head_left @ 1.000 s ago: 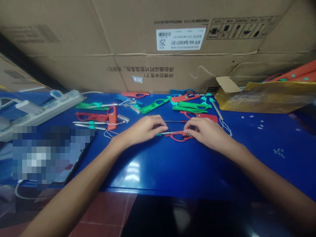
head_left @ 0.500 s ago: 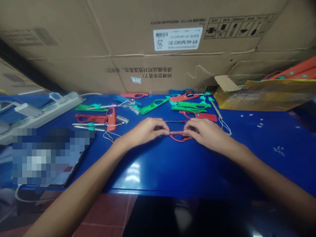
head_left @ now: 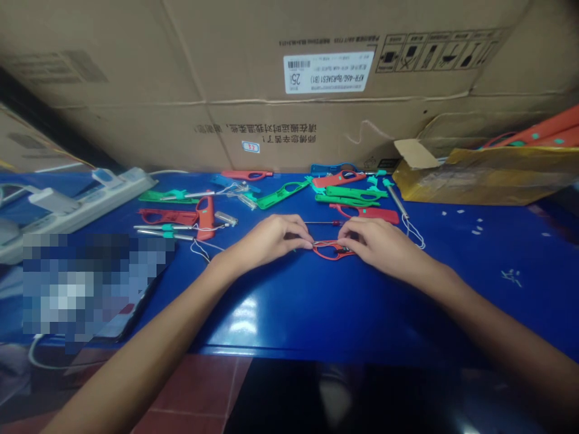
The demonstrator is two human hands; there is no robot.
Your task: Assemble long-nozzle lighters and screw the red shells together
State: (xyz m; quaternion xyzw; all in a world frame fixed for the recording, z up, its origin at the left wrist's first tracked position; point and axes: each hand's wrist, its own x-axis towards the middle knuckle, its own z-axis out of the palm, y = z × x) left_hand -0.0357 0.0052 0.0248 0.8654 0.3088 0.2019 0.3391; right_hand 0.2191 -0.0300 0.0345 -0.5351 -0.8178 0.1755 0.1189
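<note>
Both hands grip a red lighter casing [head_left: 332, 255] low over the blue table. My left hand [head_left: 281, 236] pinches its left end between thumb and fingers, and most of that end is hidden. At the other end, my right hand [head_left: 371, 237] is closed on the casing, with thumb and forefinger by a dark part inside it. Thin pale wire seems to run along the casing's top edge between the hands. Just behind them lies a screwdriver [head_left: 321, 223] with a thin shaft, partly covered by my fingers. A red casing half [head_left: 379, 214] rests past my right hand.
Green casing halves [head_left: 284, 194], metal lighter tubes with white wires [head_left: 165, 230] and clear small tanks [head_left: 225, 218] lie along the back. A power strip [head_left: 81, 208] and a blurred-out device [head_left: 131, 307] are left. An open carton [head_left: 488, 175] of red casings stands right, before a large cardboard box [head_left: 253, 72].
Both hands keep their grip on the red casing with hardly any finger movement. The whole view has shifted very slightly.
</note>
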